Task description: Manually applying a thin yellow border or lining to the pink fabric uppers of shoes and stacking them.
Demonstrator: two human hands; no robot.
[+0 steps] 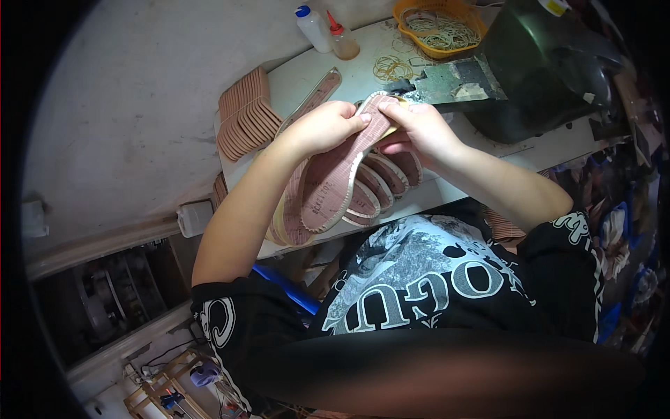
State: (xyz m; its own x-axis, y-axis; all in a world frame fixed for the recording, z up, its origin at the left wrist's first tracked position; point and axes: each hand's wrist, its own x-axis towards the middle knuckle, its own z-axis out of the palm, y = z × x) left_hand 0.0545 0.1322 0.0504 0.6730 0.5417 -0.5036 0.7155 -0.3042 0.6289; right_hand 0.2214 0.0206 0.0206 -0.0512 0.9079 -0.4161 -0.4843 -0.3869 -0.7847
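A pinkish insole (331, 183) with a pale wrapped edge hangs tilted between my hands, its narrow end upward. My left hand (324, 127) grips it with the thumb on its face near the narrow end. My right hand (423, 131) pinches the tip of that end, thumb on top and fingers underneath. Behind and beneath it, several more pale-edged insoles (391, 174) fan out over the table's near edge. Another insole (317, 94) lies beyond my left hand. Whether my left fingers also hold an insole underneath cannot be seen.
A banded stack of insoles (244, 112) stands at the table's left. Two squeeze bottles (313, 29) stand at the back. An orange basket (412, 38) holds rubber bands, with loose bands (393, 68) nearby. A green board (457, 82) and dark machine-like housing (551, 70) occupy the right.
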